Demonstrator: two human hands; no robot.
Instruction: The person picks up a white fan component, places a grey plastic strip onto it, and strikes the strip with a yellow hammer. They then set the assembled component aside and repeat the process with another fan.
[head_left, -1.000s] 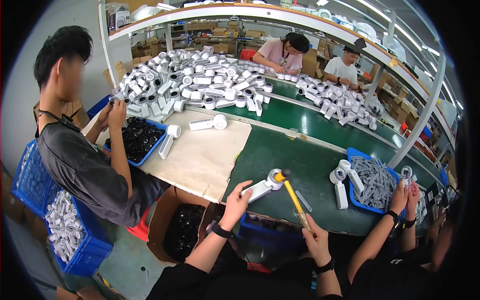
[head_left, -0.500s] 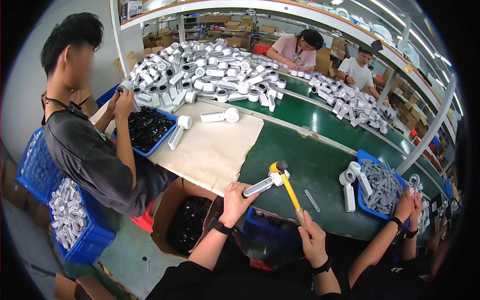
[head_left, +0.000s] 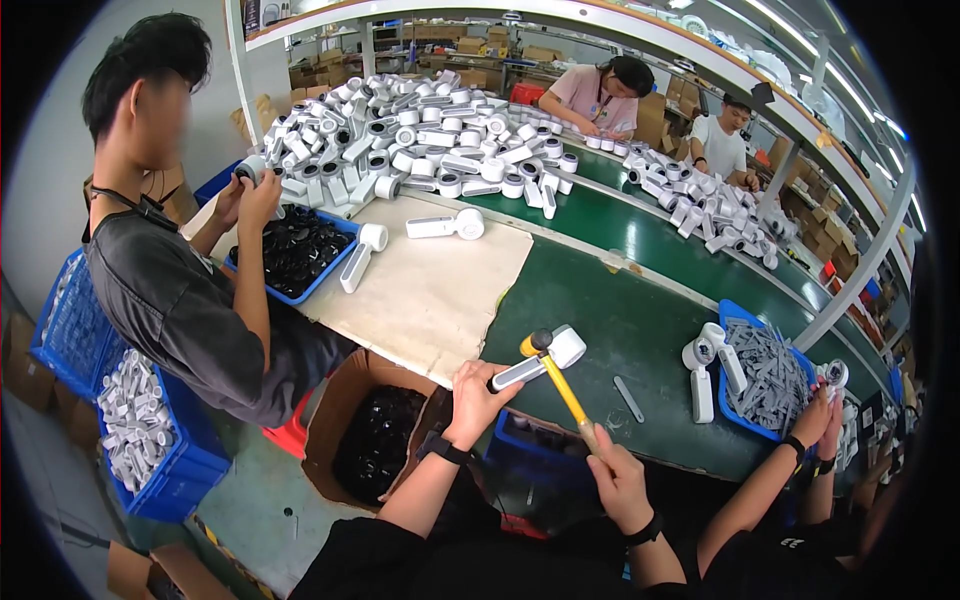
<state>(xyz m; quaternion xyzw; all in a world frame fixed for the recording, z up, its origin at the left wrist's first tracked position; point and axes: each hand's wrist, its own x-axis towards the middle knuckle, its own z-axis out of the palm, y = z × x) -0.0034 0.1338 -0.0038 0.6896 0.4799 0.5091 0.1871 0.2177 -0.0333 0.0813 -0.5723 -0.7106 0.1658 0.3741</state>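
My left hand grips the handle end of a white plastic housing with a round head and a grey strip set along its handle. The housing lies on the green bench near its front edge. In my right hand is a mallet with a yellow handle and a black and yellow head. The mallet's head is over the housing's handle, close to the grey strip; whether they touch I cannot tell. A loose grey strip lies on the bench to the right.
Two white housings stand beside a blue tray of grey strips. A large pile of housings covers the back. At left, a co-worker handles a part over a tray of black parts. Another co-worker's hands are at right.
The mallet's head has moved left and down, from near the housing's round head to over its handle. The housing's round head has shifted slightly right and up. My left hand stays on the handle.
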